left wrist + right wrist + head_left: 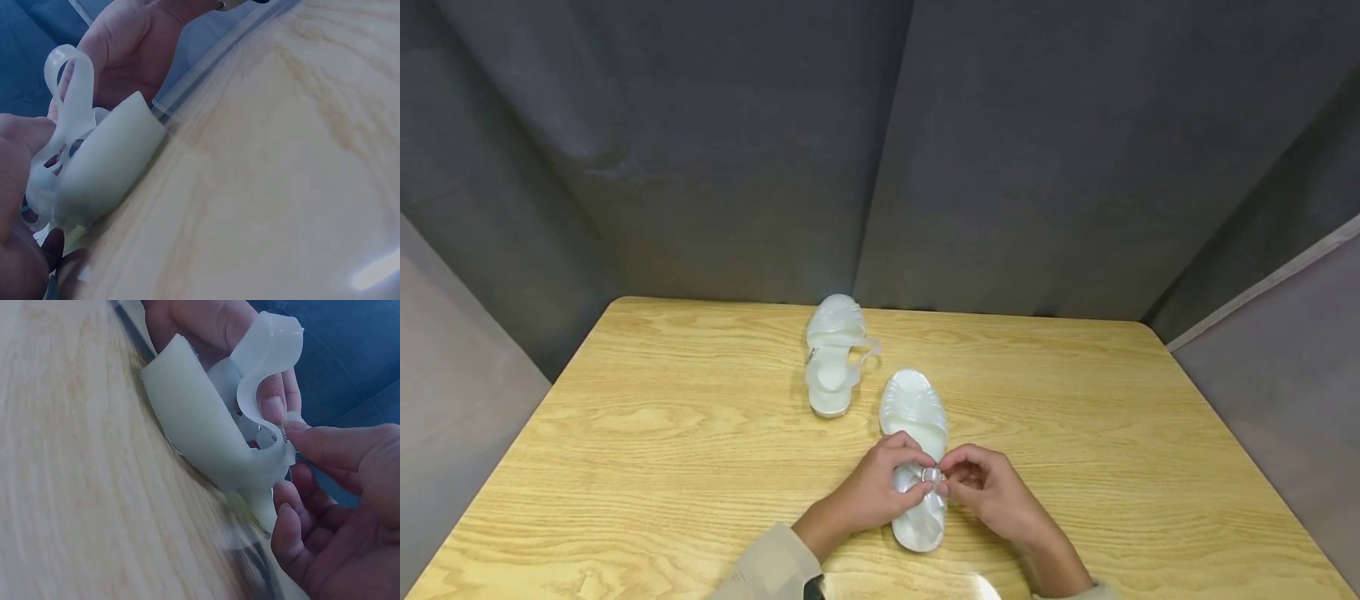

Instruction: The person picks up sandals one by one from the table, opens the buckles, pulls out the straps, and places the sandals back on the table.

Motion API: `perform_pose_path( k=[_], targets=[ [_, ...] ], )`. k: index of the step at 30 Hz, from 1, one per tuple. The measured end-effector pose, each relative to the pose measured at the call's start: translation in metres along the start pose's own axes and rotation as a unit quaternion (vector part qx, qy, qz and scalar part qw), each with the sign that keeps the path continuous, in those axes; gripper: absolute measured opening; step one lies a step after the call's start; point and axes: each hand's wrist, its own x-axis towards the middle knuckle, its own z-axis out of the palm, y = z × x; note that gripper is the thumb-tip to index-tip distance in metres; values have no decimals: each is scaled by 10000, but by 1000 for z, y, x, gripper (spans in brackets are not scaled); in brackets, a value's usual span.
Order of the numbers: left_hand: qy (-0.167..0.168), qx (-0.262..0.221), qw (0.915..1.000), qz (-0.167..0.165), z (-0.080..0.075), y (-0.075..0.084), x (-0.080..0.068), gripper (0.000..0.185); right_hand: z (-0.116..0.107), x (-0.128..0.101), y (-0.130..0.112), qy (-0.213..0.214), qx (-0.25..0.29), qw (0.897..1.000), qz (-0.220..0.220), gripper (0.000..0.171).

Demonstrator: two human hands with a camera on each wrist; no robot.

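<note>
Table [625,433]: pale wood grain, dark curtains behind it.
Far sandal [832,354]: translucent white, left of centre toward the back edge, strap loose, untouched.
Left hand [880,483]: fingers curled, pinching the strap at the near sandal's buckle from the left.
Near sandal [916,425]: same make, sole flat on the table near the front edge, toe pointing away, heel toward the person.
Buckle [932,475]: small, metal, between both sets of fingertips.
Right hand [988,492]: fingers curled, pinching the strap end at the buckle from the right.
</note>
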Motion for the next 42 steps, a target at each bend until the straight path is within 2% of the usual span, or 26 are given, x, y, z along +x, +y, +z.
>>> perform_pose_path(
  k=[8, 18, 23, 29, 37, 42],
  targets=[
    [-69, 41, 10000, 31, -1, 1, 1, 21, 5, 0, 0, 217, -231, 9985, -439, 18],
    [-135, 120, 9998, -30, -2, 3, 2, 21, 8, 1, -2, 314, -188, 9981, -502, 18],
    [-166, 250, 9995, -53, -3, 3, 1, 22, 12, 1, -4, 524, -485, 9957, -588, 15],
    [-147, 361, 9992, 66, 0, 1, -1, 23, 18, -2, -7, 744, -916, 9899, -783, 9],
    [-56, 456, 9987, 209, 0, 1, -1, 22, 17, -2, -15, 712, -1182, 9886, -600, 11],
    [-33, 522, 9985, 157, -1, 3, -1, 23, 15, -3, -19, 674, -1519, 9834, -725, 9]
  ],
)
